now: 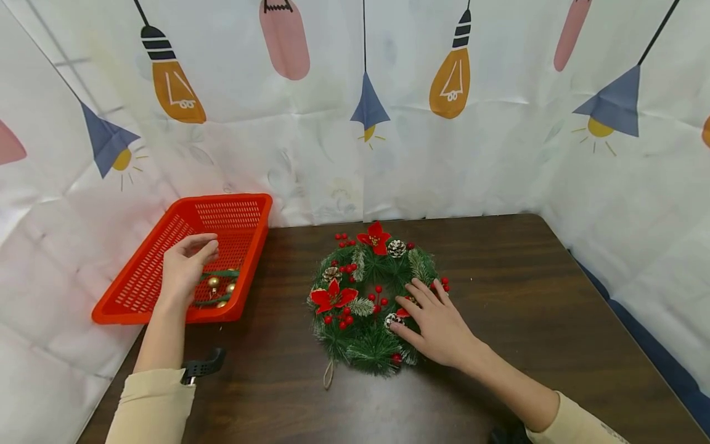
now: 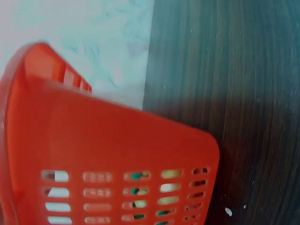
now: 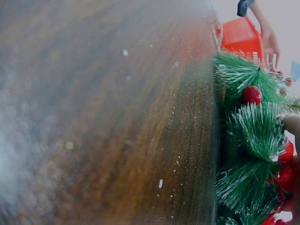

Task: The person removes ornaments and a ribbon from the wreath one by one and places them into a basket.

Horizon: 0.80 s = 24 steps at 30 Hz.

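Note:
A green wreath [image 1: 371,351] with red flowers, red berries and pinecones lies on the brown table. My right hand [image 1: 438,327] rests on its right side, fingers spread; the right wrist view shows the wreath's needles [image 3: 255,131] close up. Over a red plastic basket [image 1: 256,259] at the left hovers my left hand [image 1: 185,265]. Its fingers bend loosely toward the thumb, and I see nothing between them. Inside the basket, below that hand, are small gold balls [image 1: 213,282] and green strips [image 1: 222,273]. The left wrist view shows the basket's slotted side [image 2: 112,136] but no fingers.
The dark wooden table [image 1: 499,265] stands against a white curtain [image 1: 322,160] printed with lamps and bulbs. A loop of cord [image 1: 328,375] sticks out from the wreath's near edge.

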{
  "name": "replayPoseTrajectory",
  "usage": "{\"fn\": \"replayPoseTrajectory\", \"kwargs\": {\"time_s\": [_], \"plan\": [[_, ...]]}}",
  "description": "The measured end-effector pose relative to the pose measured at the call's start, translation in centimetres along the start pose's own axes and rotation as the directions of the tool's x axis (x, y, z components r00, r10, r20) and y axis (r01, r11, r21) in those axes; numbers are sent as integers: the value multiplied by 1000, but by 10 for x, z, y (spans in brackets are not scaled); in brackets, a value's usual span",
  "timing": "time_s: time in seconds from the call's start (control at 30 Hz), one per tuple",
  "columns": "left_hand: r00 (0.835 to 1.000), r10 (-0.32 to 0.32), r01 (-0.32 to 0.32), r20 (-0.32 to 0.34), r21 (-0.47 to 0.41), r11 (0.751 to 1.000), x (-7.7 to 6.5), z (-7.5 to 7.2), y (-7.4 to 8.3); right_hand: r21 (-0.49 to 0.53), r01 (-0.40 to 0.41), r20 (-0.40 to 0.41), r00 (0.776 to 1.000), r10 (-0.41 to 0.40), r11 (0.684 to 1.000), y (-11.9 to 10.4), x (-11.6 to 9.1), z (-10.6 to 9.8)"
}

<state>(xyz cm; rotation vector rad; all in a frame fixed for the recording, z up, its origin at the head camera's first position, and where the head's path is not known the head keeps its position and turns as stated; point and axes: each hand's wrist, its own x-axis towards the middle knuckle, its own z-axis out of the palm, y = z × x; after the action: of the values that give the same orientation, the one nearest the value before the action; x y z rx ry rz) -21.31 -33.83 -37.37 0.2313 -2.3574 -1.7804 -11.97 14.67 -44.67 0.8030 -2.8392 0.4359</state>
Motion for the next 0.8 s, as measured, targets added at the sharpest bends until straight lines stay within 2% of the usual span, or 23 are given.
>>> {"fn": "replayPoseTrajectory", "kwargs": {"time_s": [0.07,0.13,0.27,0.37,0.57,0.8], "plan": [[999,48,-50,21,118,992,-5,5,2,9,-2,2,1000,2,1000,1,-1,-1],[993,107,-113,42,193,975,-10,11,4,15,1,3,1000,-1,1000,1,-1,-1],[973,210,-230,101,272,935,-20,25,11,20,-2,2,1000,2,1000,3,-2,-1],[956,259,-291,138,329,898,-26,33,17,21,-7,1,1000,7,1000,3,-3,-1],[931,310,-361,190,366,858,-35,50,24,35,-11,7,1000,10,999,4,-6,-1],[907,352,-417,231,378,827,-41,69,20,30,-24,5,1000,24,999,7,-10,-4]]}}
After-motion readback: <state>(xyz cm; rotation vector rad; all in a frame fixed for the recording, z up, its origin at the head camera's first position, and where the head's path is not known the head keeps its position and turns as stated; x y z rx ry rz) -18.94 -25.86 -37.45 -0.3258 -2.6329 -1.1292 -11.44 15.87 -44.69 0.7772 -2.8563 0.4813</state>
